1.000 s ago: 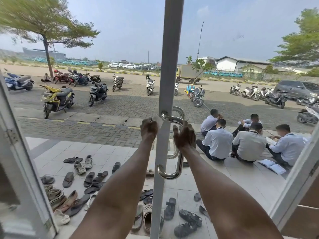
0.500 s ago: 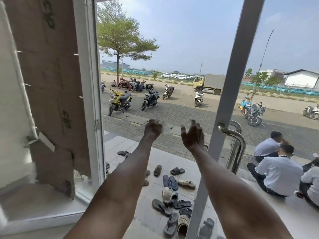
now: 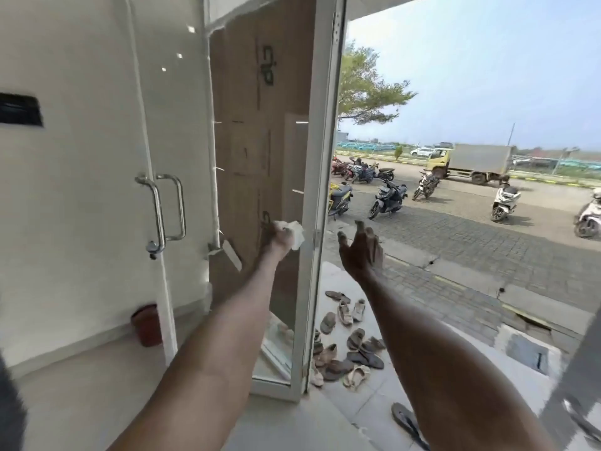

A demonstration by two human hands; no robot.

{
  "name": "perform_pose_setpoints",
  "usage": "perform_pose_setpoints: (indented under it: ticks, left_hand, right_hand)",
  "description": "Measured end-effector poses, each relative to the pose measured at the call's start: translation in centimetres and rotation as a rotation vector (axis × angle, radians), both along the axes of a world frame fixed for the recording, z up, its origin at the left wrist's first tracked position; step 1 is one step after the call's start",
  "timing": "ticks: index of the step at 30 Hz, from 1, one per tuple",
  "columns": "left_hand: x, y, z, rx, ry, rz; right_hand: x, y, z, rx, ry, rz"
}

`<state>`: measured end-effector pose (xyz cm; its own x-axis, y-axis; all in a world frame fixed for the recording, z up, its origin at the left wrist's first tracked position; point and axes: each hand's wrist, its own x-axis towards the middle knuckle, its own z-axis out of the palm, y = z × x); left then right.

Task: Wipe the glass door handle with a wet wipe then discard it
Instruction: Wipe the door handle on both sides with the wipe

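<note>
My left hand (image 3: 280, 237) is stretched out at chest height and grips a crumpled white wet wipe (image 3: 296, 234) in front of the white door frame (image 3: 317, 203). To its right, my right hand (image 3: 362, 247) hangs in the air with relaxed fingers and holds nothing. A chrome handle (image 3: 159, 213) on a glass door stands at the left, well away from both hands. The handle I held a moment ago is out of view on the right.
A small red-brown bin (image 3: 147, 324) sits on the floor behind the left glass door. Brown cardboard (image 3: 260, 141) covers the panel beyond the frame. Several sandals (image 3: 353, 346) lie on the tiles outside, with parked motorbikes (image 3: 387, 196) and a truck (image 3: 471, 162) beyond.
Both hands have come off the door handle, and my view has swung left toward the inner glass door. The left hand keeps hold of the wipe; the right hand has opened.
</note>
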<state>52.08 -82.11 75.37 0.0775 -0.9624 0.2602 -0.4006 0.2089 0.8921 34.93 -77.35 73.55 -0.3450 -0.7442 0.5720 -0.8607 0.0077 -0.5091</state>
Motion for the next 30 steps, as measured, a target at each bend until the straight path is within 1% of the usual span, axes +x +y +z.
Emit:
perform_pose_setpoints:
  ticks: [7, 15, 21, 27, 30]
  left_hand:
    - [15.2, -2.9, -0.5, 0.03, -0.068, 0.155]
    - [27.8, -7.0, -1.7, 0.037, -0.051, 0.299]
    - [32.9, -12.7, -2.5, 0.032, -0.062, 0.381]
    - [36.8, -19.3, -2.2, 0.03, -0.088, 0.386]
    - [38.6, -22.7, -1.8, -0.001, -0.088, 0.402]
  right_hand:
    - [14.8, -6.1, -0.7, 0.019, -0.04, 0.182]
    - [28.3, -13.1, -1.4, 0.056, -0.053, 0.338]
    - [34.4, -19.5, -2.1, 0.053, -0.036, 0.415]
    - [39.4, -27.3, -1.7, 0.07, -0.006, 0.465]
    - [41.3, -30.6, -1.1, 0.055, 0.009, 0.491]
